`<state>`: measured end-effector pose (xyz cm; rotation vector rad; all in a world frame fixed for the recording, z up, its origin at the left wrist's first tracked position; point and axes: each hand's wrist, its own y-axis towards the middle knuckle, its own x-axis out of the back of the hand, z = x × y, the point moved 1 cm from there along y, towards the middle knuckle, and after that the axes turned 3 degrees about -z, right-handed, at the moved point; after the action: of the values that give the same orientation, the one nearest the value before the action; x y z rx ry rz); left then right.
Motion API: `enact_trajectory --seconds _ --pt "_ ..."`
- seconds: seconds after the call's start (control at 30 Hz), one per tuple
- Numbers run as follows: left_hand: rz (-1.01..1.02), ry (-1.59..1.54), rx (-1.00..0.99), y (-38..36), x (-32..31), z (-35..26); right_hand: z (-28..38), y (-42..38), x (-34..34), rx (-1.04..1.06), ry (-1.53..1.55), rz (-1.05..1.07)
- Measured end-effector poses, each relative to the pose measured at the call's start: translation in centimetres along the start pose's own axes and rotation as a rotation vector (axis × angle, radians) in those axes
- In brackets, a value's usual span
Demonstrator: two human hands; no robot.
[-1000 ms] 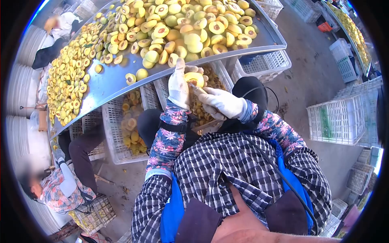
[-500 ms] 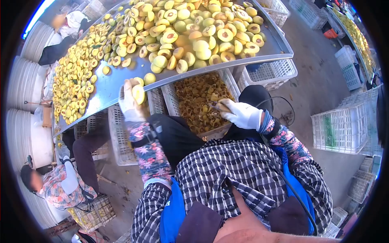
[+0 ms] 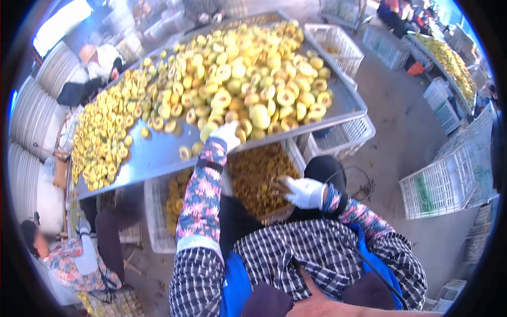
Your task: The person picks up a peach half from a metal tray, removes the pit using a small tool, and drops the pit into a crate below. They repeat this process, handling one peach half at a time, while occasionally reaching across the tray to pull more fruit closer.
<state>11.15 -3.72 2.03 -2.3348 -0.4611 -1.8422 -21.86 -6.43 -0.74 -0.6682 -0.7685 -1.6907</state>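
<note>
My left hand [image 3: 226, 136], in a white glove, reaches over the near edge of the metal table [image 3: 153, 162] and touches the heap of halved yellow-green fruit [image 3: 248, 79]. Its fingers are partly hidden among the pieces, so its grip cannot be made out. Over a crate of brownish fruit pieces [image 3: 259, 174] is my right hand [image 3: 303, 193], also gloved. Its fingers are closed around something blurred that points left; I cannot make out what it is.
White plastic crates stand under the table, beyond its right corner [image 3: 343, 134] and at the far right [image 3: 438, 190]. A co-worker [image 3: 79, 259] sits at the lower left; another person [image 3: 100, 61] is at the upper left. A cable [image 3: 369, 185] loops beside my right knee.
My left hand has moved forward and right from the table edge onto the fruit heap; the fruit half it held no longer shows. The view has shifted, showing more of the far side.
</note>
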Motion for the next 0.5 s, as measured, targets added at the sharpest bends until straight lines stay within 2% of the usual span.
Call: enact_trajectory --seconds 0.03,0.1,0.17,0.2,0.23,0.3,0.37,0.4,0.43,0.47,0.5 --pt "0.102 0.031 0.044 0.3 0.3 -0.4 1.4 -0.1 1.1 -0.126 0.039 0.076" --pt "0.149 0.078 0.046 0.6 0.6 -0.4 2.1 0.0 1.3 -0.221 0.048 0.16" --pt "0.168 0.044 0.091 0.6 1.4 -1.0 0.5 0.3 -0.2 -0.168 0.122 0.152" --pt "0.164 -0.006 0.125 0.4 1.9 -1.4 2.6 0.8 1.8 -0.254 0.116 0.224" --pt "0.164 -0.061 0.162 0.3 2.2 -1.7 3.0 1.1 2.1 -0.294 0.071 0.202" --pt "-0.028 -0.33 0.266 -0.6 2.1 -2.1 2.6 1.2 2.0 -0.279 0.162 0.093" --pt "-0.296 -1.283 0.328 0.0 -1.8 -0.3 2.2 1.4 1.9 -0.195 0.195 -0.055" --pt "-0.225 -1.717 0.27 -0.8 -0.9 -1.0 2.6 1.5 2.4 -0.157 0.209 -0.144" --pt "-0.171 -2.063 0.215 -3.1 2.4 -4.6 3.5 1.9 3.3 -0.204 0.223 -0.158" --pt "-0.118 -2.267 0.191 -3.8 2.4 -5.1 3.3 2.3 3.2 -0.133 0.246 -0.267" --pt "-0.108 -2.364 0.036 -4.7 2.6 -6.4 4.1 2.7 3.9 -0.139 0.283 -0.311"
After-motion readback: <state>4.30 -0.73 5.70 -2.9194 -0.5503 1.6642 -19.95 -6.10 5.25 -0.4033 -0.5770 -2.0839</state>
